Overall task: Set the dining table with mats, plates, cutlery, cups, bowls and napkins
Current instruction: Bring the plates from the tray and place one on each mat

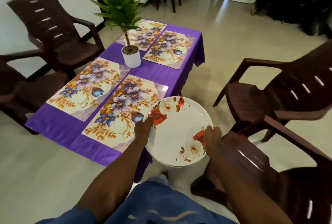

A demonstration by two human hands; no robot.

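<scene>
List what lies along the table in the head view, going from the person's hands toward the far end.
Plates held at the near corner by the left hand and right hand → nearest floral mat → potted plant → far right mat → farthest mat.

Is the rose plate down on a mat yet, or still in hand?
Still in hand: both hands, left and right, grip the rose plate by its rim, beside the nearest mat, past the table's edge.

The purple-clothed table (158,73) carries four floral mats (124,110) and a potted plant (131,56).
</scene>
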